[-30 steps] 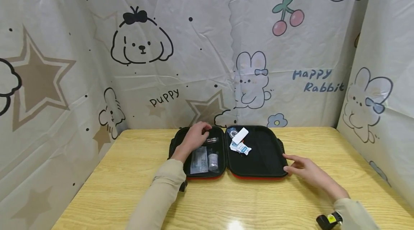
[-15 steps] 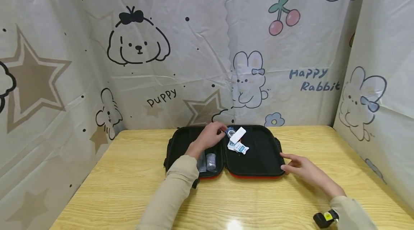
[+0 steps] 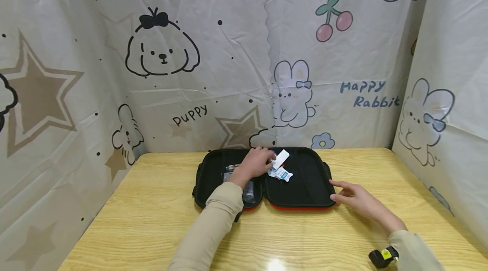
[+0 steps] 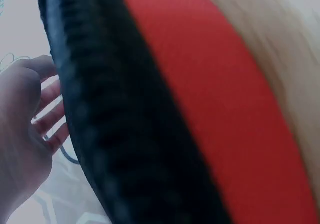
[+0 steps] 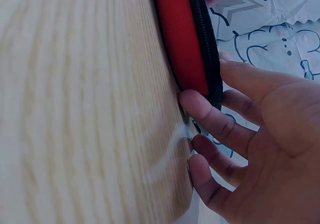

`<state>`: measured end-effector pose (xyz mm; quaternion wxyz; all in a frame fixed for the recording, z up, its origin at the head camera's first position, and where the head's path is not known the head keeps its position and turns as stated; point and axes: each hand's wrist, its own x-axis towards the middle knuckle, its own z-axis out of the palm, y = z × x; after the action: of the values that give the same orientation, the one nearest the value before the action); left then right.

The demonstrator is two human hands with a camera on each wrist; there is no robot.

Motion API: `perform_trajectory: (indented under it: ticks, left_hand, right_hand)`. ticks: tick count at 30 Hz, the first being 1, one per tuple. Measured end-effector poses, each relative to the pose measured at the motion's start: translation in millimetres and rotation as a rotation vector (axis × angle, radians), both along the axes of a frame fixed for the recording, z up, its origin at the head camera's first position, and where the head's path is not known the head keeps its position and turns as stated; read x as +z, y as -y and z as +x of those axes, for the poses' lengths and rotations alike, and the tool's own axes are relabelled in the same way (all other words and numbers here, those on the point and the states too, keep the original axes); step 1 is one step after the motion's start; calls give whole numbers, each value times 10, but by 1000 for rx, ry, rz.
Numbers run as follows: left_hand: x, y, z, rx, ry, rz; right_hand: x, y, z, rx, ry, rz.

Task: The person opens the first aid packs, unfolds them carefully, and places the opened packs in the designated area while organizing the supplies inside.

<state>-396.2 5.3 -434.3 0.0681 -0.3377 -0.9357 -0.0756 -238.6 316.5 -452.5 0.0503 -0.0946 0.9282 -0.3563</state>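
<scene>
A black case with red sides point(image 3: 310, 180) lies unfolded on the table, both halves facing up. My left hand point(image 3: 256, 163) crosses the left half, its fingertips at the small items beside the hinge; its fingers look loosely bent in the left wrist view. A white strip-shaped piece point(image 3: 281, 159) and blue-and-white packets point(image 3: 282, 174) lie by those fingertips, which cover most of a small round roll. My right hand point(image 3: 354, 197) holds the right half's outer edge by the front corner. In the right wrist view, its thumb and fingers meet the zipper edge point(image 5: 207, 54) and red side.
Partly under my left wrist, a small bottle in clear wrapping point(image 3: 248, 192) and a flat packet point(image 3: 227, 176) lie in the left half. A patterned cloth point(image 3: 228, 51) stands behind the wooden table point(image 3: 305, 237). The case sits near the table's back edge.
My left hand has moved right, from the left half over the hinge to the items in the right half. My right hand has stayed at the case edge.
</scene>
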Motion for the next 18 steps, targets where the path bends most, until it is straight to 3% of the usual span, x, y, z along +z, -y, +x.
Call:
perform_trajectory:
  ticks: [3,6,14,18]
  left_hand:
    - [-12,-15,18,9,-29,-63]
    - [-13,-29,28,30,-28,-54]
    - [-62,-46,8,90,-3,30]
    - [-97,-21,-14,83,41,152]
  right_hand:
    - [-3,3,-6,-2,3,2]
    - [-5,9,0,-4,1,-5]
    - [0,12,9,6,-4,-40]
    - [-4,3,9,10,-5,-51]
